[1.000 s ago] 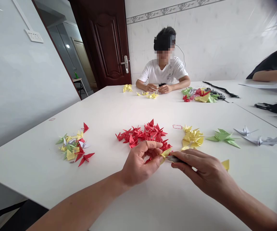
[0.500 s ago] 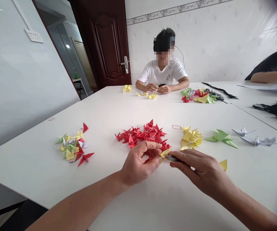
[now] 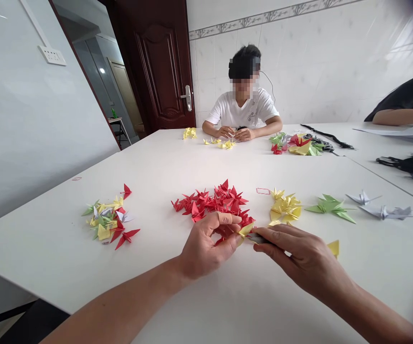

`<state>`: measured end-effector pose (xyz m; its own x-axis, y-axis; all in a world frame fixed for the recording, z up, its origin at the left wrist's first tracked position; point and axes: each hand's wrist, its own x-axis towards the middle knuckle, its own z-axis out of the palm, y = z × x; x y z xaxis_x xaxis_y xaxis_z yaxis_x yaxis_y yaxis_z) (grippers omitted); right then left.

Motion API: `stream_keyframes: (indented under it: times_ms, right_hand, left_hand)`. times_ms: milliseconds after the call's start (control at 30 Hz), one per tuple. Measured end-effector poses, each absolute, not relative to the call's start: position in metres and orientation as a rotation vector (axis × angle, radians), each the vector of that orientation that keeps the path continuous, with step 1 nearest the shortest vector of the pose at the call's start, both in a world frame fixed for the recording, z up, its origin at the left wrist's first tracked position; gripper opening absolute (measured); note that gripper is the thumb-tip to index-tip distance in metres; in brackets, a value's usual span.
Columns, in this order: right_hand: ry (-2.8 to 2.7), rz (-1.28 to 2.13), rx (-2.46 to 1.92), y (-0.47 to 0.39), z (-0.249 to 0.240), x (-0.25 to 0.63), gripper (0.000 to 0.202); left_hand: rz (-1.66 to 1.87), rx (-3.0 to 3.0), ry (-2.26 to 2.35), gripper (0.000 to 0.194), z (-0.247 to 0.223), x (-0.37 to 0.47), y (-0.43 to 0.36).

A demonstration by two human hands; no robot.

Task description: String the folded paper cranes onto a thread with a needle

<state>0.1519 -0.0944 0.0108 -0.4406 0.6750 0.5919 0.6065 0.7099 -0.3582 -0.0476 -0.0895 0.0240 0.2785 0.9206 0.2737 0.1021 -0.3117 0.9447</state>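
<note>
Between thumb and fingers, my left hand pinches a yellow paper crane. My right hand is closed on a small dark grey tool, whose tip meets the crane; the palm hides most of it, so its kind cannot be made out. Just behind my hands lies a heap of red paper cranes. Yellow cranes sit beyond my right hand, and a yellow folded piece shows partly from behind it.
Green cranes and white cranes lie to the right, a mixed-colour pile to the left. Across the white table a person handles small items. Black cords and another person's arm are at the right.
The view has shifted very slightly. Both hands keep their hold, with the tool's tip still against the yellow crane.
</note>
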Motion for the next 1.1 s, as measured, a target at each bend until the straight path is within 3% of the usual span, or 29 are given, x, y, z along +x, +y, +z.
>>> stream_keyframes:
  times_ms: [867, 1100]
  right_hand:
    - [-2.164, 0.121, -0.942, -0.0956, 0.0129, 0.1486, 0.020]
    - [-1.977, 0.190, -1.132, -0.0959, 0.0192, 0.1514, 0.019]
  left_hand:
    - [1.133, 1.701, 0.962, 0.015, 0.0249, -0.0483, -0.0897]
    - [1.182, 1.645, 0.980, 0.016, 0.0270, -0.0489, -0.0873]
